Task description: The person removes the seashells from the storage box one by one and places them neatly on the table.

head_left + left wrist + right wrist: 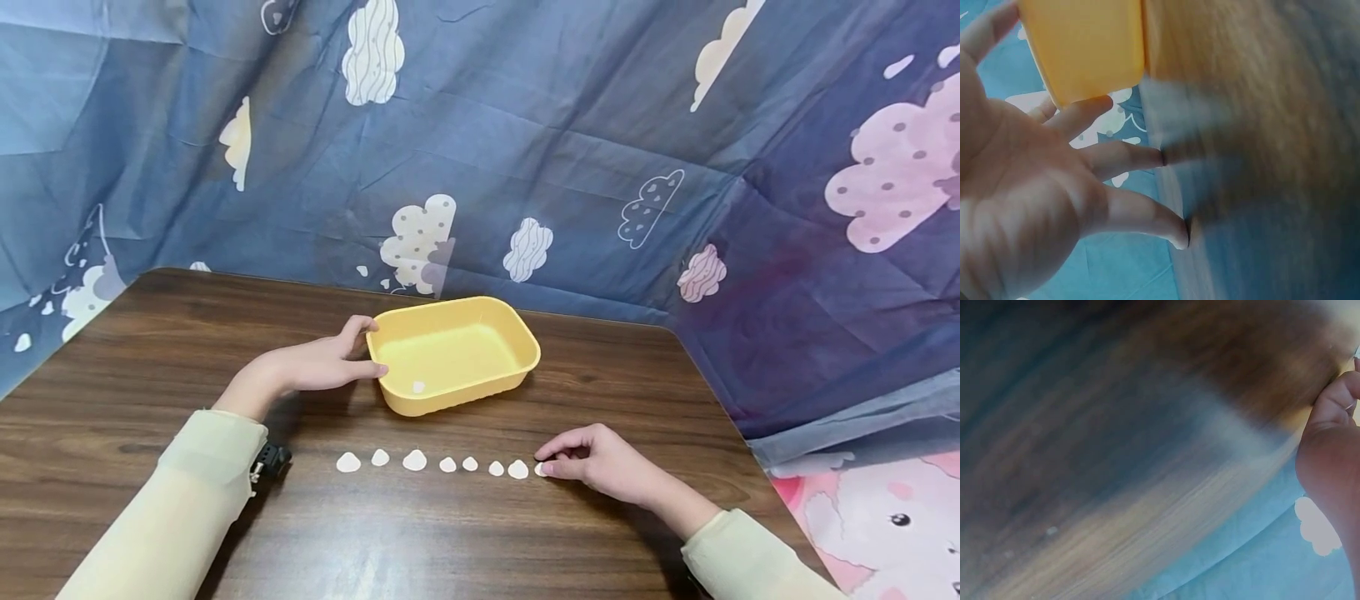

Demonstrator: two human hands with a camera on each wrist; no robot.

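A yellow plastic basin stands toward the back of the table, with one small white piece inside near its front left. My left hand holds the basin's left end, thumb over the rim; in the left wrist view its other fingers spread below the basin. In front of it runs a row of small white shell-shaped pieces. At the row's right end, my right hand pinches a white shell-shaped piece between thumb and fingertips, partly hidden. The right wrist view shows only part of that hand.
The dark wooden table carries everything. A blue cloud-patterned curtain hangs along its back and right sides. Pink printed cloth shows beyond the right edge. A small black device sits at the left wrist.
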